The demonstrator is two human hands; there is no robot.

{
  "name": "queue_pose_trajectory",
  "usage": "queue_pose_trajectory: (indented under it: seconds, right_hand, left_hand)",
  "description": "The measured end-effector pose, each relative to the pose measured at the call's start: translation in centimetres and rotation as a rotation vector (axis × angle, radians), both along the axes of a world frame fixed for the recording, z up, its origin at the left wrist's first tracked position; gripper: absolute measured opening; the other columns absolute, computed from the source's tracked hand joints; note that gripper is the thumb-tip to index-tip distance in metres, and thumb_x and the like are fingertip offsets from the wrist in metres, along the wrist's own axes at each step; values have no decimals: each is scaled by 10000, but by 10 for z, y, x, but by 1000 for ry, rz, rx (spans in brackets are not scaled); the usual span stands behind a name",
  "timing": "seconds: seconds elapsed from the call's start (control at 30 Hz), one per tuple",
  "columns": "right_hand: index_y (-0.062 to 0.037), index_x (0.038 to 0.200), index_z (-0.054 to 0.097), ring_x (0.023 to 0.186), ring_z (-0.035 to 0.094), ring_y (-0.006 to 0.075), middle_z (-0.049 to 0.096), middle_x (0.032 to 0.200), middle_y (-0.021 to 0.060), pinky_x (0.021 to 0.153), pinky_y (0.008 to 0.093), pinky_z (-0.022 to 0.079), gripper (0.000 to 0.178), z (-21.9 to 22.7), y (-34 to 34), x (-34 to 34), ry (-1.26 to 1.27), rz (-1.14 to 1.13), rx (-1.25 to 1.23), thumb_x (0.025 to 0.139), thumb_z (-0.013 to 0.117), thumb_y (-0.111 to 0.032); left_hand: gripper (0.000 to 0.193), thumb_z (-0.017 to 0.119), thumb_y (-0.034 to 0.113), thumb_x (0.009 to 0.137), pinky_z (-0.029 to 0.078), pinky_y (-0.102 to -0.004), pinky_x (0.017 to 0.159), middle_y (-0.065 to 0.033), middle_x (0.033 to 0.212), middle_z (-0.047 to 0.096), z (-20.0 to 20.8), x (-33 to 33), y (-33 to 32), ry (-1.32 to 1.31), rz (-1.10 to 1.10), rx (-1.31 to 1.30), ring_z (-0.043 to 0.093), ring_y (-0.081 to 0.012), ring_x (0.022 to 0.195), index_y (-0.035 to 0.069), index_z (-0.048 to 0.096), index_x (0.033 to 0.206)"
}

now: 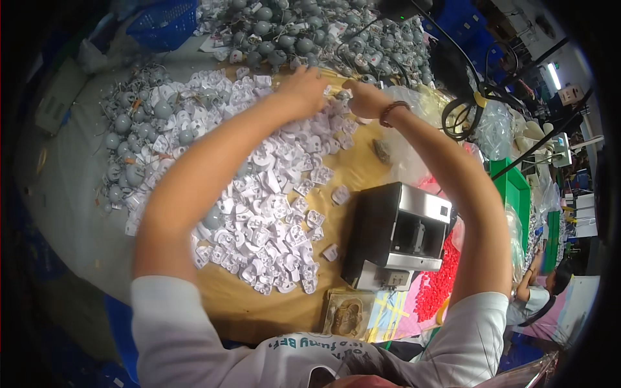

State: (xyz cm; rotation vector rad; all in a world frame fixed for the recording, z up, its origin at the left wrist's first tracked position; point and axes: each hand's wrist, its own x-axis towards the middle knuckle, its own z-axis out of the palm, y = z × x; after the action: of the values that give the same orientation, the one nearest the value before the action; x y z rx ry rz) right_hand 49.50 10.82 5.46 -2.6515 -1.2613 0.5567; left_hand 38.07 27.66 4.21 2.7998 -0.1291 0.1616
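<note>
a tan bench [362,169] is carrying a broad heap of white plastic plug shells [272,207], with grey round parts [132,139] lying beside it and a grey box-shaped machine [401,233] sitting near red pieces [440,284]. at the heap's far edge, the left hand [304,87] and the right hand [362,97] are reaching together, probably pinching a small white shell [336,90]; the grip is too blurred to tell.

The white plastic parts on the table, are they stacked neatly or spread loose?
Spread loose: the white plastic parts lie jumbled across the table.
</note>
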Motion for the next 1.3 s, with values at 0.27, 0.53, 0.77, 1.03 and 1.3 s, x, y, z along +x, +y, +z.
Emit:
queue_pose_trajectory:
  seconds: [0.27,0.53,0.77,1.03,1.3]
  right_hand:
    - [-81,1348,500,1326,474,376,567,1335,223,1065,572,339,616,-79,48,20,-226,53,-268,830,648,-380]
    - [-72,1347,507,1215,531,368,602,1204,198,986,393,460,604,-69,-20,-53,114,233,-228,781,707,-141]
    - [-70,1211,610,1007,669,280,696,1117,113,881,373,528,462,-8,-22,-102,460,412,-134,763,683,-157]
    - [-15,1210,595,947,695,368,694,1061,221,795,413,568,391,-16,-33,-2,-229,198,-206,822,609,-62]
    - [5,1126,607,1015,664,355,680,1063,224,817,421,537,403,-22,-16,-66,24,288,-452,791,712,-193]
  left_hand:
    - [586,516,374,864,316,-589,1109,-103,1541,377,-30,38,-1,384,64,33,273,-352,1441,46,550,1349]
    - [589,634,429,735,396,-508,1041,-148,1306,564,7,-20,-13,600,-343,195,427,-323,1318,104,630,1225]
    - [559,654,399,700,330,-485,1056,-150,1233,619,21,-114,-14,762,-539,310,427,-327,1312,102,671,1173]
    - [379,637,190,787,482,-442,914,-132,1215,616,82,-121,-20,691,-380,25,545,-339,1173,83,652,1150]
    - [351,672,175,780,520,-433,881,-156,1121,641,-35,-54,-69,319,-86,5,598,-331,1107,21,673,1094]
